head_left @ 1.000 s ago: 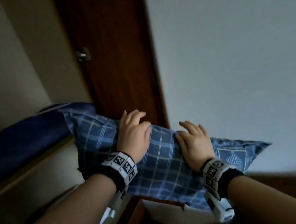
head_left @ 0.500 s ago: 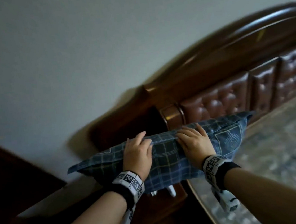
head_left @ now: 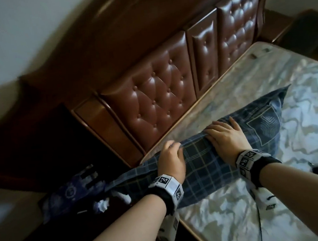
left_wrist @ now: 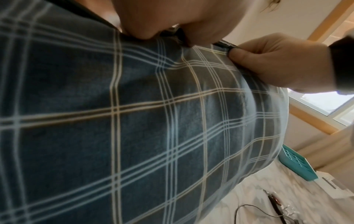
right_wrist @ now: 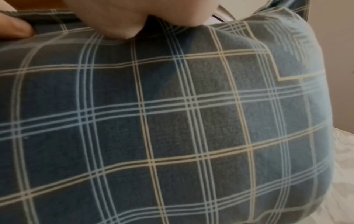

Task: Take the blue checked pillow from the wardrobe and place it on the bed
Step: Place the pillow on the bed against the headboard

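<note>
The blue checked pillow [head_left: 206, 160] hangs lengthwise over the near left corner of the bed [head_left: 304, 164], its right end over the pale patterned mattress. My left hand [head_left: 170, 158] grips the pillow's top edge, fingers curled over the far side. My right hand [head_left: 227, 139] grips the same edge further right. In the left wrist view the pillow [left_wrist: 134, 128] fills the frame, and my right hand [left_wrist: 277, 63] pinches its seam. The right wrist view shows the pillow [right_wrist: 172, 121] close up under my right hand [right_wrist: 134, 18]. The wardrobe is out of sight.
A dark wooden headboard with brown tufted leather panels [head_left: 152, 101] runs along the bed's far side. A dark nightstand [head_left: 50, 150] stands at the left with a blue patterned item [head_left: 73, 190] on it. A teal grid tray [left_wrist: 295, 163], cables and a window [left_wrist: 325, 104] lie beyond.
The view swung from the wardrobe door and wall down to the bed. Both hands carried the pillow to the right and lowered it over the mattress corner, keeping their grip.
</note>
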